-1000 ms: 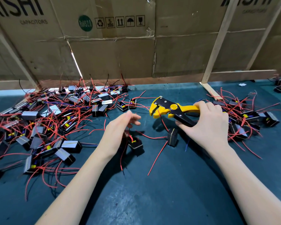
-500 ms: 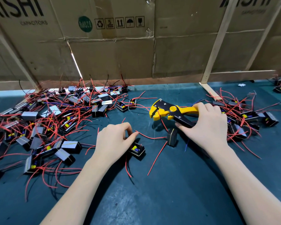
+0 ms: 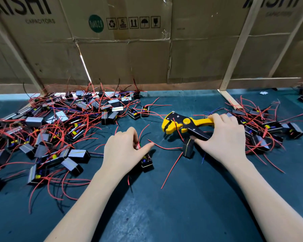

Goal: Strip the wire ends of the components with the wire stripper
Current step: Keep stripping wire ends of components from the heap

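On the dark table [image 3: 164, 215], the left hand [image 3: 122, 151] curls its fingers over a small black component [image 3: 147, 162], pinching its wires. Beside it, the right hand [image 3: 224, 137] grips the yellow wire stripper [image 3: 182, 124] by its handles.

A yellow-and-black wire stripper [image 3: 185, 125] is gripped at its handles by the right hand [image 3: 224, 137]; a red wire [image 3: 179, 133] hangs from its head to a black component [image 3: 188, 148] on the dark mat [image 3: 164, 215]; another component [image 3: 146, 161] is partly covered by the left hand [image 3: 122, 151], fingers curled at its wires; a pile of components [image 3: 47, 133] lies left, a smaller heap [image 3: 268, 130] right; cardboard [image 3: 129, 58] stands behind.
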